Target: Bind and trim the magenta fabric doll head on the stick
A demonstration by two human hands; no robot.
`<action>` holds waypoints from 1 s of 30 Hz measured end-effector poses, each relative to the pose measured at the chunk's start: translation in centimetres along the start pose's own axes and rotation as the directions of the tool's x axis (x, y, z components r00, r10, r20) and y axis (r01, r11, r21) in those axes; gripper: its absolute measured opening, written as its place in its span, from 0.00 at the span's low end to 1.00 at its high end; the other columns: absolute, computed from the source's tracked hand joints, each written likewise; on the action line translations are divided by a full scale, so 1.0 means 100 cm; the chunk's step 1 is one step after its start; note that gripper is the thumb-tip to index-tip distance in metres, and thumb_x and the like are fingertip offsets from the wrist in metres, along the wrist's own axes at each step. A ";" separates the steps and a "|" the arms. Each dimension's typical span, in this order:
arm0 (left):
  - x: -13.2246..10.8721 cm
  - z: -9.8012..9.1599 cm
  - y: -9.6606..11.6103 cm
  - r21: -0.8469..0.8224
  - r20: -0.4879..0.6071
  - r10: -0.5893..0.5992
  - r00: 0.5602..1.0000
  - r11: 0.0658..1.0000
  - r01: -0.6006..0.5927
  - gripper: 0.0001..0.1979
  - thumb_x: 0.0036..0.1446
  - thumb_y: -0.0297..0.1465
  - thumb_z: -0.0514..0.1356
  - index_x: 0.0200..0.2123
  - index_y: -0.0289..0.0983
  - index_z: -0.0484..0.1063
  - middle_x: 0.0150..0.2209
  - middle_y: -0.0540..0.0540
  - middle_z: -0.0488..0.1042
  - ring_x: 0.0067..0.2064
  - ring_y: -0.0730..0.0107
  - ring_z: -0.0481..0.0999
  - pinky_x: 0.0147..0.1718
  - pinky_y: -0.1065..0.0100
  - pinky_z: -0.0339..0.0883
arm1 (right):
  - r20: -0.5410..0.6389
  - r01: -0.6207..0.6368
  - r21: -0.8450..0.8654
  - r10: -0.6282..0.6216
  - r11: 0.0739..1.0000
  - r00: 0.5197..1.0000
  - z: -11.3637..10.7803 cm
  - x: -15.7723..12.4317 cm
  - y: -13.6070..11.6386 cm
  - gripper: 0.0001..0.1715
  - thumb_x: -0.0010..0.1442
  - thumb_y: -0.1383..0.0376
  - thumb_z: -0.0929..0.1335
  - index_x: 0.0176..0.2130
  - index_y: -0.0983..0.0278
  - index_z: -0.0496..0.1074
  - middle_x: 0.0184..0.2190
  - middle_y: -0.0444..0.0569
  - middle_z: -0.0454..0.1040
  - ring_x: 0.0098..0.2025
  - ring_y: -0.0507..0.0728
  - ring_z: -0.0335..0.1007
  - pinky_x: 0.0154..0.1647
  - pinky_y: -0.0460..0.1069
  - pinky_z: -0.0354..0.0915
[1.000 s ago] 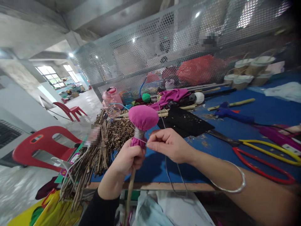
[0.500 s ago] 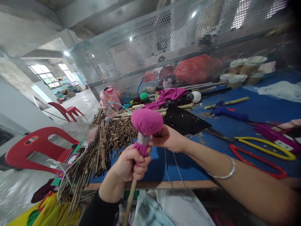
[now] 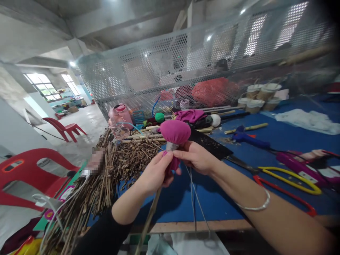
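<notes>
A round, padded head of magenta cloth (image 3: 175, 131) sits on top of a thin wooden stick (image 3: 150, 216). Grey string (image 3: 172, 146) is wound round the neck of the cloth. My left hand (image 3: 158, 169) is closed below the neck, around the gathered cloth and stick, its thumb up against the winding. From the other side, the thumb and fingers of my right hand (image 3: 195, 156) are pinched at the winding. Two loose grey strands (image 3: 193, 198) hang beneath my right hand past the table's front edge. What lies between the right fingertips is largely hidden.
Bundled dried stalks (image 3: 106, 184) cover the table's left side. On the right lie large scissors (image 3: 289, 177) with yellow and red handles, a blue glue gun (image 3: 251, 139) and a purple power strip (image 3: 297, 166). Behind are a pink jug (image 3: 122, 120) and perforated metal panel (image 3: 148, 78).
The padded head has moved slightly right in view. My left hand has shifted up from the stick to just under the winding, and its thumb now meets my right fingertips.
</notes>
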State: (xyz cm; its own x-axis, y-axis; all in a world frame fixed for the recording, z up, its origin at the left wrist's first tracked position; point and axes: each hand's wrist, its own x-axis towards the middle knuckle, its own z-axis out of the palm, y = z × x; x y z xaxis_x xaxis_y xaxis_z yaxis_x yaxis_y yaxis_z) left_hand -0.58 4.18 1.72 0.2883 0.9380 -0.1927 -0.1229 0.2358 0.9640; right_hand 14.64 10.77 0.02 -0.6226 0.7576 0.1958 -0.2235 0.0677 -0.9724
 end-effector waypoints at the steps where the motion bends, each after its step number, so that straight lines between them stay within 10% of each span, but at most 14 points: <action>1: 0.002 0.001 -0.003 -0.013 -0.023 0.012 1.000 1.000 -0.013 0.19 0.54 0.48 0.56 0.33 0.39 0.59 0.21 0.56 0.61 0.14 0.84 0.55 0.12 0.81 0.43 | -0.018 0.031 -0.031 -0.031 0.999 0.999 0.001 0.000 -0.002 0.18 0.51 0.56 0.72 0.32 0.66 0.67 0.18 0.38 0.62 0.17 0.46 0.52 0.16 0.43 0.46; 10: 0.007 -0.013 -0.021 -0.203 -0.098 -0.040 0.994 0.979 0.020 0.16 0.53 0.47 0.54 0.31 0.39 0.58 0.18 0.60 0.52 0.15 0.84 0.43 0.11 0.81 0.40 | -0.043 0.011 -0.303 -0.025 0.953 0.999 0.004 -0.008 -0.013 0.16 0.54 0.56 0.69 0.28 0.68 0.70 0.17 0.38 0.57 0.20 0.46 0.47 0.20 0.45 0.45; 30: 0.004 -0.017 -0.028 -0.170 -0.139 -0.027 0.990 0.986 0.003 0.15 0.56 0.46 0.51 0.31 0.40 0.57 0.17 0.60 0.53 0.14 0.83 0.46 0.11 0.81 0.44 | -0.102 -0.163 0.134 0.178 0.977 0.979 0.010 -0.006 -0.001 0.18 0.47 0.56 0.74 0.26 0.67 0.69 0.12 0.34 0.52 0.14 0.43 0.39 0.13 0.42 0.36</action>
State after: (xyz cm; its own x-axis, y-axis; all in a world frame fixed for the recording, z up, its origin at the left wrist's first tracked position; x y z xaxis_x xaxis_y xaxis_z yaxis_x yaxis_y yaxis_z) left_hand -1.77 4.38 -1.37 0.1566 0.9575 -0.2421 -0.2813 0.2782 0.9184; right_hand 14.33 9.63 0.15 -0.5729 0.8196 0.0062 -0.2172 -0.1446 -0.9654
